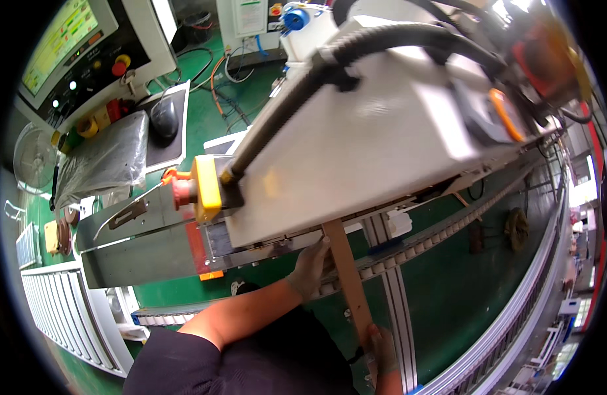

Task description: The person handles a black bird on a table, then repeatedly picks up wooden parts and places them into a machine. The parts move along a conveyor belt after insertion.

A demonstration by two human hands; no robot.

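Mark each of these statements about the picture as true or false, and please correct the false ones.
1. Both hands are on a long brown strip. True: the left hand is at the upper part of the brown strip and the right hand holds its lower end.
2. The hands are bare. False: both appear to wear grey gloves.
3. A red round button sits on a yellow box at the end of the machine housing. True: the red button is on the yellow box, at the end of the machine housing.
4. The floor is blue. False: the floor is green.
5. The brown strip lies flat on the roller conveyor at the left. False: it is held under the housing, away from the roller conveyor.
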